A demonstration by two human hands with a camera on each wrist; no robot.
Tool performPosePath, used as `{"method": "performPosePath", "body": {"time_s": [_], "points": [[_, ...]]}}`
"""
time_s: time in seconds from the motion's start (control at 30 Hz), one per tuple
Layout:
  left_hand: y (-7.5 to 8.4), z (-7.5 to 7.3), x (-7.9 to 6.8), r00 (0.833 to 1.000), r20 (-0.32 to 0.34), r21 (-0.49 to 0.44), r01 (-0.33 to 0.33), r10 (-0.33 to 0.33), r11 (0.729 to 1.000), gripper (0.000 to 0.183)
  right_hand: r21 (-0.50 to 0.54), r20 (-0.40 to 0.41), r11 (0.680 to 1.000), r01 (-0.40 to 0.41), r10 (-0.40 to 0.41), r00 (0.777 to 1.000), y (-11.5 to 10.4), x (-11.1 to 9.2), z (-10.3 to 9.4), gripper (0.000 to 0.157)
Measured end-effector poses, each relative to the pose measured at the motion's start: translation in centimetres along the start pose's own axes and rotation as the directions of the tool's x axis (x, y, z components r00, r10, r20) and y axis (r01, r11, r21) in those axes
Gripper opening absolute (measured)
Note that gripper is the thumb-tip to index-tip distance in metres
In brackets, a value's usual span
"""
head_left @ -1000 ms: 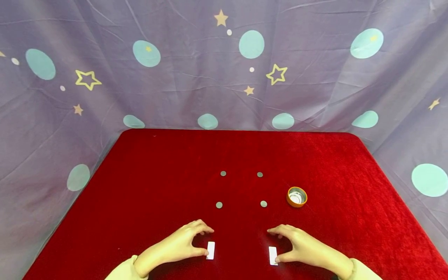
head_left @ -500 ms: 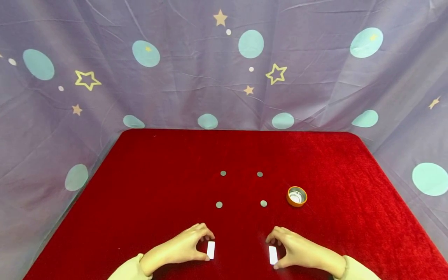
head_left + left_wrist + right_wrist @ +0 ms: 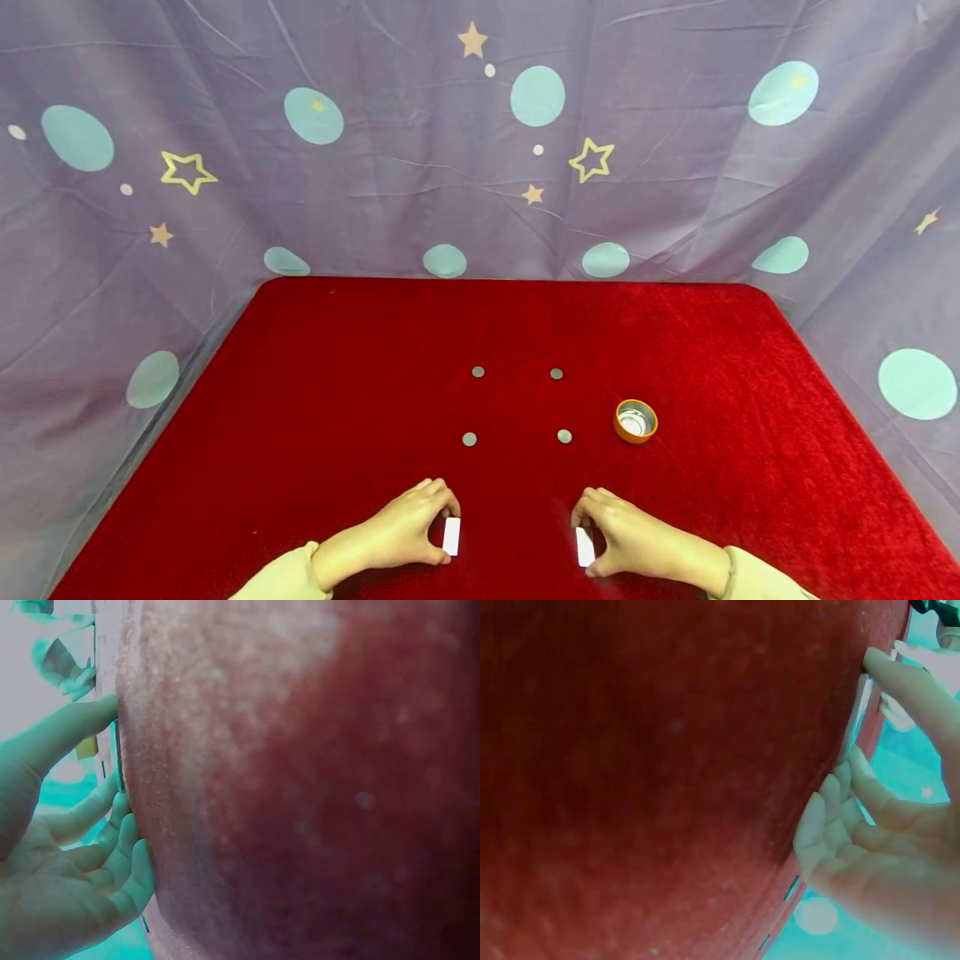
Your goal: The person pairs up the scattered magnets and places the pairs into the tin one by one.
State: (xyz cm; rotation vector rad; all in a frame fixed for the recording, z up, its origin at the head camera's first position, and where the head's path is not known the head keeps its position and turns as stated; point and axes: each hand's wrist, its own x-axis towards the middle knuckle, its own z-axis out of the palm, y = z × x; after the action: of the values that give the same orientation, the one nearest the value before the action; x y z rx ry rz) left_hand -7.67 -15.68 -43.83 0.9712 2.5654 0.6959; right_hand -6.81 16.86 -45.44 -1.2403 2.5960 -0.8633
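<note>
At the near side of the red table, my left hand point(image 3: 411, 527) pinches a small flat white rectangular piece point(image 3: 452, 537) end to end, thumb at the near end and index finger at the far one. In the left wrist view the piece point(image 3: 117, 756) shows as a thin edge low on the cloth. Opposite it, my right hand point(image 3: 637, 537) grips a matching white piece point(image 3: 586, 547) the same way. The right wrist view shows that piece point(image 3: 859, 712) between thumb and index finger, lying at the cloth. The other fingertips of both hands rest on or just over the cloth.
Several small grey-green discs lie beyond the hands in a rough square, among them a near-left disc point(image 3: 469, 439) and a near-right disc point(image 3: 565, 436). A small round orange-rimmed metal bowl point(image 3: 636, 422) stands to their right. A patterned curtain point(image 3: 480, 167) surrounds the red cloth point(image 3: 360, 375).
Both hands have drawn their thumbs and index fingers inward, from loosely spread around the white pieces to touching their ends. The white pieces, discs and bowl have stayed put.
</note>
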Motion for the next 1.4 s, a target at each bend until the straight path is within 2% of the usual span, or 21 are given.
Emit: {"method": "performPosePath", "body": {"time_s": [0.2, 0.43, 0.63, 0.8, 1.03, 1.17, 1.4], "points": [[0.3, 0.1, -0.1, 0.999, -0.018, 0.083, -0.039, 0.041, 0.996, 0.039, -0.002, -0.006, 1.000, 0.008, -0.008, 1.000, -0.1, 0.0, 0.0, 0.039], [0.7, 0.3, 0.1, 0.995, -0.036, 0.203, -0.082, 0.091, 0.976, 0.038, -0.017, -0.045, 1.000, 0.007, -0.008, 0.999, -0.4, 0.0, 0.3, 0.038], [0.9, 0.6, 0.8, 0.993, -0.046, 0.222, -0.096, 0.109, 0.970, 0.036, 0.034, -0.043, 0.999, -0.011, 0.013, 0.999, -0.7, 0.4, 0.2, 0.036], [1.1, 0.8, 1.6, 0.991, -0.047, 0.222, -0.113, 0.127, 0.969, 0.037, 0.038, -0.036, 0.999, -0.011, 0.013, 0.999, -0.9, 0.9, 0.2, 0.034], [1.7, 1.1, 2.4, 0.991, -0.039, 0.221, -0.120, 0.131, 0.968, 0.037, 0.072, 0.022, 0.995, -0.072, 0.071, 0.997, -1.2, 1.6, 0.2, 0.033], [2.1, 1.2, 2.8, 0.993, -0.023, 0.223, -0.110, 0.119, 0.968, 0.037, 0.066, 0.027, 0.996, -0.067, 0.066, 0.997, -1.3, 2.0, 0.4, 0.033], [2.7, 1.7, 3.5, 0.993, -0.038, 0.257, -0.098, 0.111, 0.961, 0.037, 0.049, 0.022, 0.998, -0.047, 0.046, 0.999, -1.6, 2.7, 0.5, 0.033]]}}
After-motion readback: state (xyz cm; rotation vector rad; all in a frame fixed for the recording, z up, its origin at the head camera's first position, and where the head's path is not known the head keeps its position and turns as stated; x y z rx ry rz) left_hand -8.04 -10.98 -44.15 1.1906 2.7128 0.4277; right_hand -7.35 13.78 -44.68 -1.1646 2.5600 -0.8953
